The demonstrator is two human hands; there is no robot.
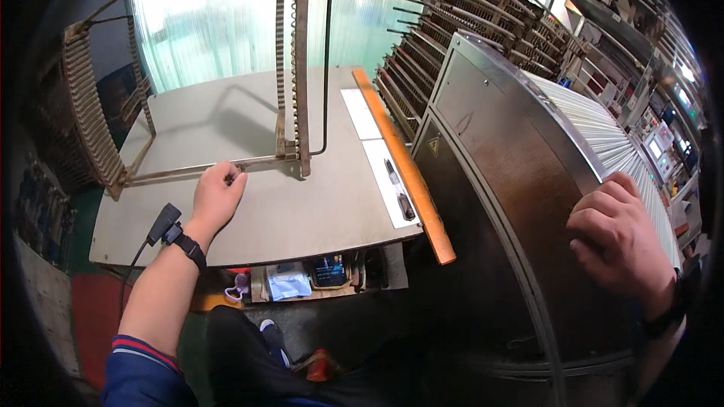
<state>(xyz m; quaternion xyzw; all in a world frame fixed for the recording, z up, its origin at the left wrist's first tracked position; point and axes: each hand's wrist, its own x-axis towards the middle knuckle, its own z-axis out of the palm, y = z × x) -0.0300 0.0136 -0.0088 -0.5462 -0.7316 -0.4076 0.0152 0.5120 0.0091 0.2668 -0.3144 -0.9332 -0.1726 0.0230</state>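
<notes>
- While the left hand (219,194) meets the lower bar of the toothed metal rack (302,90), its fingers are curled closed around that bar.
- The rack stands upright on the pale table (317,215), toward its far side and left of the orange strip (403,162).
- The right hand (615,237) is well apart from the rack, beside the upper edge of the metal cabinet (513,136); its fingers are bent, but whether they grip anything I cannot tell.
- Next to that hand, light-coloured rods (584,109) lie in a row.
- A dark pen (406,207) rests on a white sheet (381,181) along the strip.
- Under the tabletop sit a blue packet (289,284) and a phone (329,270), side by side.
</notes>
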